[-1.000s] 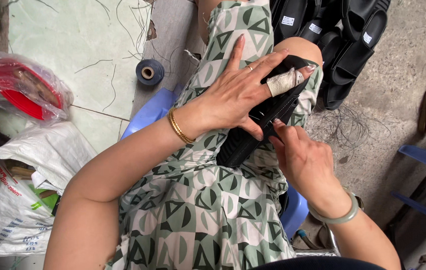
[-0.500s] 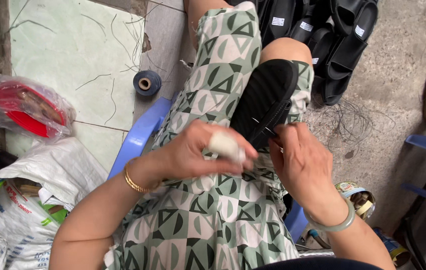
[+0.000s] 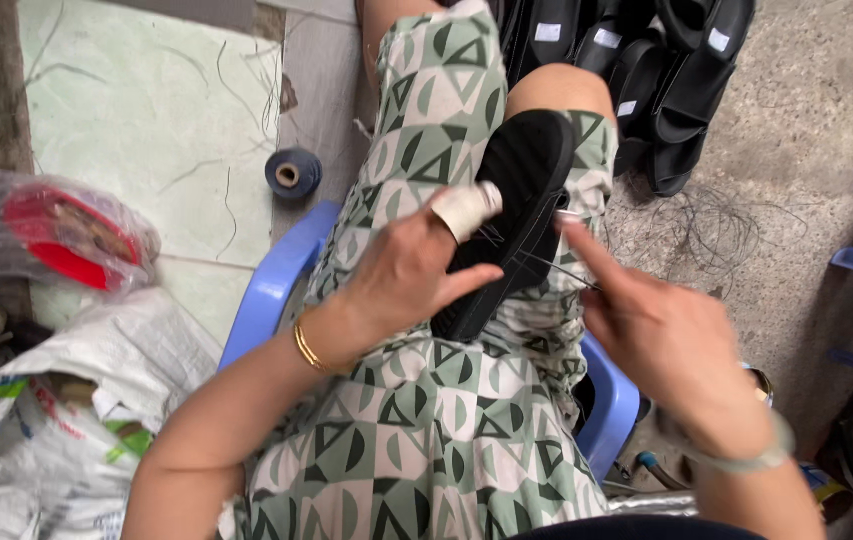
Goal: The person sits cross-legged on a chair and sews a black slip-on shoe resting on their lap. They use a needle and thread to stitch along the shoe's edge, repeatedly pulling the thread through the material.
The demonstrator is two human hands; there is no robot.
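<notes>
Green-and-cream patterned cloth covers the lap (image 3: 426, 440) on which the work lies. Nearest, the right hand (image 3: 651, 335) is loosely curled at the lap's right edge, forefinger stretched toward the black shoe sole (image 3: 516, 215), with thin thread (image 3: 546, 265) running between them; whether it pinches a needle cannot be told. The left hand (image 3: 411, 275), forefinger wrapped in pale tape, closes on the sole's left side, thumb lying across it. That sole rests tilted along the right thigh up to the knee. Beneath is a blue plastic stool (image 3: 271, 290). Farther off, a dark thread spool (image 3: 293, 172) stands on the floor, and black sandals (image 3: 666, 80) are piled beyond the knee.
</notes>
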